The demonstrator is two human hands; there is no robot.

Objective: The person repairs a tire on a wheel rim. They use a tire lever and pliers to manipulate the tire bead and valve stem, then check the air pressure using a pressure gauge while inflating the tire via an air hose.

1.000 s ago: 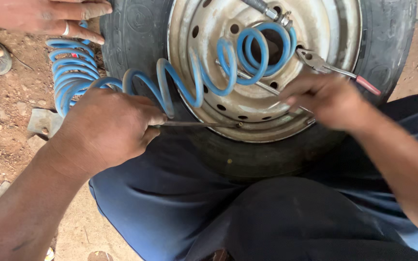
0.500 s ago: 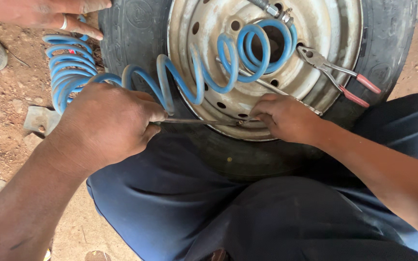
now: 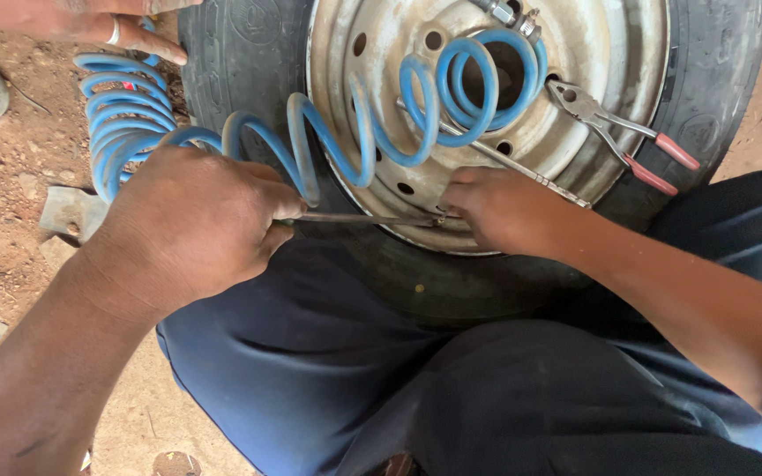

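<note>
- Right here, the left hand is clenched in a fist around the end of a thin metal rod, which runs level across the lower edge of the steel wheel rim.
- Over on the other side, the right hand sits at the rod's far tip, fingers curled down onto the rim edge; whether they actually pinch the rod, I cannot tell.
- The rim sits inside a black tyre that lies against the person's lap, blue trousers below it.
- A blue coiled air hose loops across the rim face and bunches up in tight coils on the dirt to the left.
- Red-handled pliers rest on the rim's right side, jaws pointing at the hub hole.
- A second slim metal tool lies slanted on the rim just above the right hand.
- Top left, another person's hand, wearing a ring, touches the hose coils.
</note>
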